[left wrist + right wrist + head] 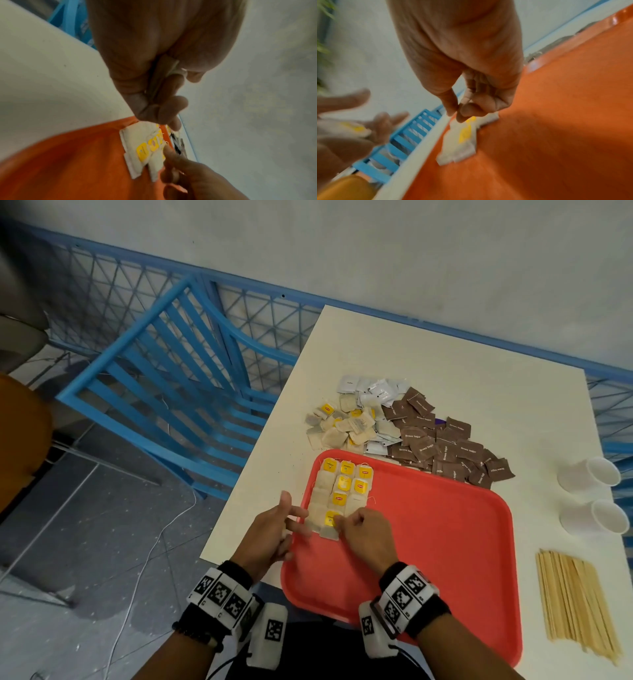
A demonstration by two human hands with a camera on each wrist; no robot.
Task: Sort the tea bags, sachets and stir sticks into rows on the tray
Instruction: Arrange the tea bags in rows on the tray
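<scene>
Now the right hand (366,534) pinches a yellow-tagged paper tea bag (329,520) onto the red plastic tray (445,525); left hand (274,530) grips spare bags; next, align the row

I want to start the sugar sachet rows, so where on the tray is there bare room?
The red plastic tray is bare right of the laid tea bags, out to its right rim. Its far left corner is crowded: tea bags and both hands.

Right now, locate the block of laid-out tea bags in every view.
Head: tea bags at the red tray's far-left corner, beyond both hands.
Left wrist: tea bags lower centre, under the fingertips.
Right wrist: tea bags centre, below the pinching fingers.
Shared landmark: the tray's left rim.
</scene>
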